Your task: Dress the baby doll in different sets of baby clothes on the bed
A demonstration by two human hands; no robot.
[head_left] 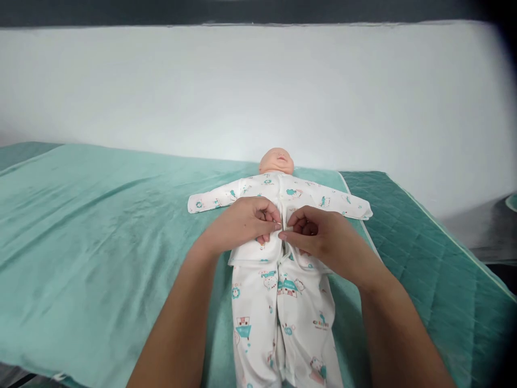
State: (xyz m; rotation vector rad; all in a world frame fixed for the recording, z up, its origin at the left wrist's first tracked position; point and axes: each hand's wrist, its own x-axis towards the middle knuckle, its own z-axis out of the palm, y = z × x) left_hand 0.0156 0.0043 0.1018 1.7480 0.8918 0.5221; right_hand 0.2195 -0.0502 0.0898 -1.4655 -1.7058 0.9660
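Note:
A baby doll (277,161) lies on its back, dressed in a white printed baby shirt (258,187) with both sleeves spread wide. Below it are matching white trousers (258,302). My left hand (250,222) pinches the left front edge of the shirt near the middle of the chest. Opposite, my right hand (319,231) pinches the other front edge, its fingertips almost meeting those of the left. A narrow gap shows between the two edges there, while above my hands the front looks joined. Any fastener between my fingertips is too small to make out.
A smooth light green blanket (100,231) lies beneath the doll. To the right a darker green quilted mat (420,269) with a pale border shows. Behind the bed stands a white wall (202,91).

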